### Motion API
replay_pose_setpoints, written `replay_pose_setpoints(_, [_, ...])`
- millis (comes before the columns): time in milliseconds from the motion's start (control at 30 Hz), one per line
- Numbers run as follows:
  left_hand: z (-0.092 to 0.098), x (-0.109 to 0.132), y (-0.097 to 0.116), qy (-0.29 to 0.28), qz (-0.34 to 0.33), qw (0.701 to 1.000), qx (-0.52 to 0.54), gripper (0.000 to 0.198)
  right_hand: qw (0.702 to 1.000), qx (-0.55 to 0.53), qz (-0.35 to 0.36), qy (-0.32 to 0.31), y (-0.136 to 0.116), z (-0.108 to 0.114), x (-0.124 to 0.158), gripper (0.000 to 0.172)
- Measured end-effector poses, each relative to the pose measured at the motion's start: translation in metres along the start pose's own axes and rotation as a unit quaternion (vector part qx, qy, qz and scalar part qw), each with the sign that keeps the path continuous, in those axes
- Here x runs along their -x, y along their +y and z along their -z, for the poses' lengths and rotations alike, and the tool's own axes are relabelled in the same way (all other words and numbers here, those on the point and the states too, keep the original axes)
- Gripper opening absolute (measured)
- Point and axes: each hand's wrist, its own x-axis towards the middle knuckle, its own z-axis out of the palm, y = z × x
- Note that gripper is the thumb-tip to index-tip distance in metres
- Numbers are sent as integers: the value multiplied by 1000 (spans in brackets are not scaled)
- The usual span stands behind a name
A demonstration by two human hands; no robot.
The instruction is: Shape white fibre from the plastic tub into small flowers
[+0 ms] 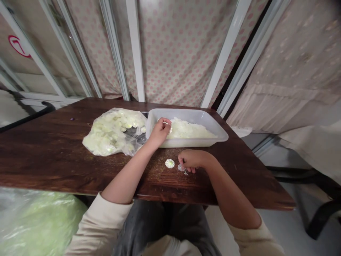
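Over the left end of a translucent plastic tub (222,137), my left hand (160,132) pinches a small white flower-shaped piece (170,130), partly hidden by the fingers. Pale greenish-white pieces (189,128) are heaped inside the tub. My right hand (193,159) is low over the table in front of the tub, its fingers closed on thin whitish scraps (181,168) whose kind I cannot make out. Just left of it, a scalloped white flower-shaped piece (169,163) with a pale green middle lies flat on the wood.
A clear plastic bag (106,133) of similar flower-shaped pieces lies left of the tub on the dark wooden table (53,153). Fine crumbs dot the wood near my hands. Below the table's left edge is a large bag (39,220) with pale green contents. Curtained, framed panels stand behind.
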Motion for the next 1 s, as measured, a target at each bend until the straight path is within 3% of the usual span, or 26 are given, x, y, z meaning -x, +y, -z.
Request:
replay_pose_setpoints(133, [-1, 0, -1, -19, -19, 1000, 1, 23, 984, -90, 143, -56, -6, 15, 19, 8])
replay_pose_setpoints(167, [-1, 0, -1, -26, -21, 999, -4, 26, 976, -121, 177, -35, -7, 19, 23, 10])
replay_pose_setpoints(200, [-1, 1, -2, -36, -23, 999, -11, 28, 969, -149, 198, 23, -6, 23, 25, 15])
replay_pose_setpoints(267, [-2, 2, -1, -55, -31, 998, -24, 30, 940, -166, 190, 227, 0, 30, 23, 21])
replay_pose_setpoints(333, [-3, 4, -1, -74, -39, 996, -36, 33, 877, -118, 117, 450, 9, 34, 15, 23])
replay_pose_setpoints(400, [-4, 5, 0, -89, -44, 994, -44, 35, 823, -58, 43, 563, 16, 35, 6, 35])
replay_pose_setpoints(467, [-5, 6, 1, -91, -51, 994, -46, 36, 817, -41, 45, 573, 17, 33, 0, 38])
replay_pose_setpoints(567, [-6, 6, 3, -68, -57, 995, -38, 33, 850, -43, 147, 504, 8, 26, -2, 32])
replay_pose_setpoints(700, [-5, 6, 6, -58, -28, 998, -5, 31, 861, -29, 246, 445, -7, 18, -1, 33])
replay_pose_setpoints(833, [-3, 7, 11, -81, 4, 996, 29, 28, 863, -18, 253, 437, -10, 16, -3, 27])
replay_pose_setpoints(1000, [-1, 7, 12, -103, 12, 995, -7, 31, 866, -39, 243, 436, -10, 14, -8, 28])
